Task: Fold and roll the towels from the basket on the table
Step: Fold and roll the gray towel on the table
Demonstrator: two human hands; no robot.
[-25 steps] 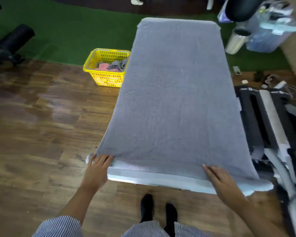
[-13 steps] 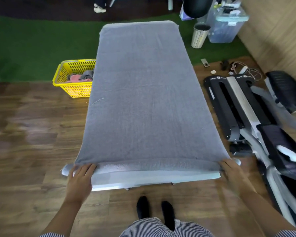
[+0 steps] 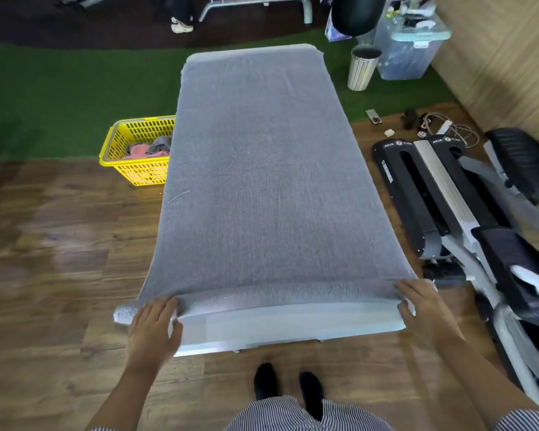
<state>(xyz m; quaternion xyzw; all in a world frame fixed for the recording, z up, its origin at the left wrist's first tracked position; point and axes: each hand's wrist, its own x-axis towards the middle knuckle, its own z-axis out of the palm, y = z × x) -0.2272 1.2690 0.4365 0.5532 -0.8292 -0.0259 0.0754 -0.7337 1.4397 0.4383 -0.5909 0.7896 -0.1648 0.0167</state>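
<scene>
A gray towel [image 3: 262, 181] lies spread flat over the full length of a narrow table [image 3: 287, 325], reaching away from the person who stands at its near end. Both hands rest on the towel's near edge, where the cloth is turned into a low first roll that runs from one hand to the other. The left hand [image 3: 154, 328] lies flat on the near left corner, fingers straight and pointing forward over the rolled edge. The right hand [image 3: 423, 309] lies on the near right corner in the same way, fingers extended and pressing on the cloth, with the thumb toward the table's bare white end. Ahead of the left hand and out to its side, a yellow basket [image 3: 131, 150] stands on the floor just beside the table, holding pink and gray cloth. Out past the right hand, a black and silver exercise machine [image 3: 442, 206] sits on the wooden floor. A ribbed bin [image 3: 363, 68] stands far ahead of that hand.
</scene>
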